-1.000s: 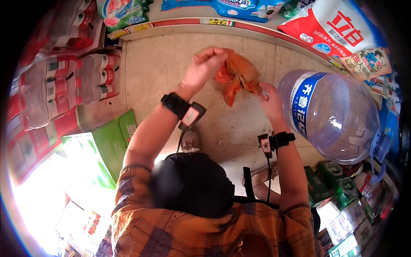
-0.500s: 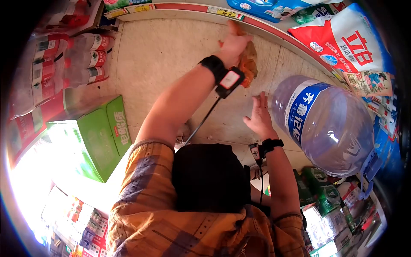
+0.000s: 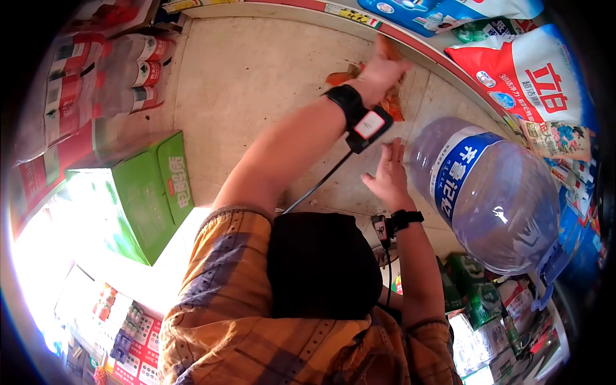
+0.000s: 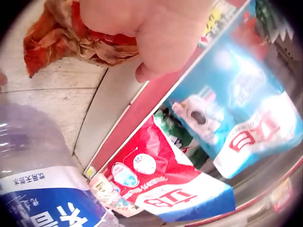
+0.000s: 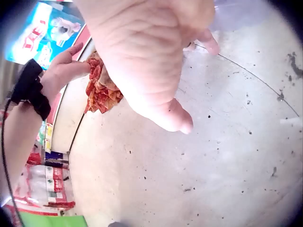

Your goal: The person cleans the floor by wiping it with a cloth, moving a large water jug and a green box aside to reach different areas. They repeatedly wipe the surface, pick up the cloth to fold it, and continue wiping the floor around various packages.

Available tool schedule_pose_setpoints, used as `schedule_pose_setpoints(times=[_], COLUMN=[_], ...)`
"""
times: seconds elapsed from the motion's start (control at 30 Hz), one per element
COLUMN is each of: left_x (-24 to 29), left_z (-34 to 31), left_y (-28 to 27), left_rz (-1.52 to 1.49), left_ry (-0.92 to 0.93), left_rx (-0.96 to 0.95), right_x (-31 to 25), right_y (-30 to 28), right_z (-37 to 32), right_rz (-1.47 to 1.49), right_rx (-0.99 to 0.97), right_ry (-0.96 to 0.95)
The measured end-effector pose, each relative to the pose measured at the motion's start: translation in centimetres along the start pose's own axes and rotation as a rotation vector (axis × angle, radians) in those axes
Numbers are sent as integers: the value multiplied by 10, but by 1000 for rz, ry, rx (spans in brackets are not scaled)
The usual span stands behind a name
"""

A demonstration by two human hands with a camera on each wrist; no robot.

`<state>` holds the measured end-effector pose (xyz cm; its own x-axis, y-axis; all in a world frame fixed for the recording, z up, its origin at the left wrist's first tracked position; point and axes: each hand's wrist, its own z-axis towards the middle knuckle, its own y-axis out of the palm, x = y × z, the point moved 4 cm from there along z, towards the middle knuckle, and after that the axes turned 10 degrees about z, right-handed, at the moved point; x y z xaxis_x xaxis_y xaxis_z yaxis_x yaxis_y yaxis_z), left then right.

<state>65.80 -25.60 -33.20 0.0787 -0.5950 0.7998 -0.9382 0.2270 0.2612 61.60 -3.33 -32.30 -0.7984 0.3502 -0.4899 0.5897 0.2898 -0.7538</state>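
A crumpled orange-red rag (image 3: 393, 109) lies on the pale tiled floor near the foot of the shelf. My left hand (image 3: 380, 76) presses on it from above, its thumb sticking out to the side. In the left wrist view the rag (image 4: 45, 49) bunches out from beneath the left hand (image 4: 165, 33), beside the shelf's base. My right hand (image 3: 389, 176) hovers over the floor with fingers extended, holding nothing, next to a big clear water bottle (image 3: 507, 212) with a blue label. From the right wrist view, the rag (image 5: 102, 94) shows past the right hand (image 5: 147, 56).
Red-edged shelving (image 3: 423, 54) curves along the far side, carrying detergent bags (image 3: 545, 83). Packs of bottled drinks (image 3: 138, 74) line the left, with a green carton (image 3: 151, 192) nearer. Several bottles and packs (image 3: 481, 301) stand at the lower right.
Both hands were holding the rag; the right hand has let go. My left hand has carried the rag down to the floor by the shelf and moved it slightly right.
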Motion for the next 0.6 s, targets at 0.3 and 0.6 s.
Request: schedule_pose_setpoints(times=[0.3, 0.6], left_x=[17, 22], left_z=[-3, -3], left_y=[-22, -31], left_rz=[-401, -210], left_ry=[58, -137], left_rx=[-31, -51], right_x=[4, 13], right_y=[-3, -3], right_z=[-2, -3], right_rz=[3, -1], right_rx=[-16, -14], right_ry=[-29, -65])
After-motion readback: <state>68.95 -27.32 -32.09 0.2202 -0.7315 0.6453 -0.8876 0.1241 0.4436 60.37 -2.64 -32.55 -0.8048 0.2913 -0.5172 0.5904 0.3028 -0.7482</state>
